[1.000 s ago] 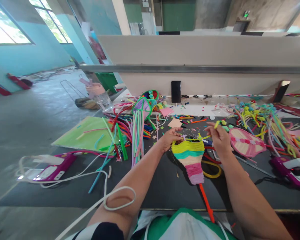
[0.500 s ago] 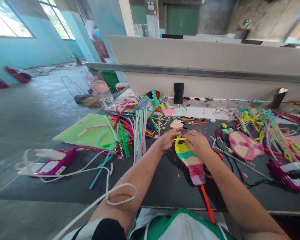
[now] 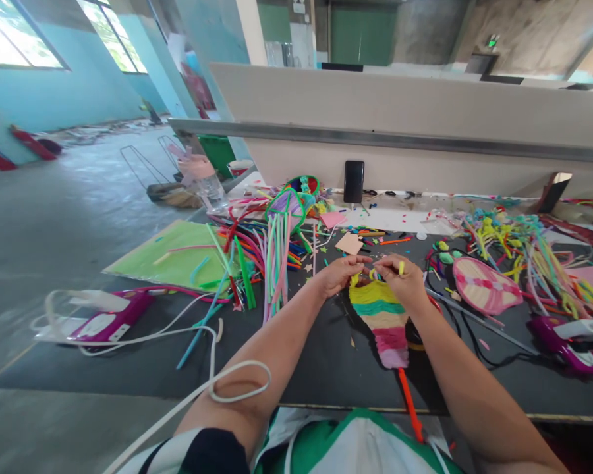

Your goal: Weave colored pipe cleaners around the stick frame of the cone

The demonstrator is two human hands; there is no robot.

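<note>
Sitting just nearside of the fingers [image 3: 386, 263], a striped piece [image 3: 379, 308] w/ orange stem [image 3: 410, 403]. L hand [image 3: 340, 275] pinches its yellow top corner; R hand [image 3: 408, 284] grips yellow strip [image 3: 401, 267]. Right of fingers on dark surface [image 3: 321, 375], pink-edged oval [image 3: 487, 286]; left, pastel strips [image 3: 277, 260]; beyond, upright blk. phone [image 3: 354, 182] nr. panel [image 3: 296, 164].

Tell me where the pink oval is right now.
In the head view, the pink oval lies on the table, right of the person's right hand.
</note>
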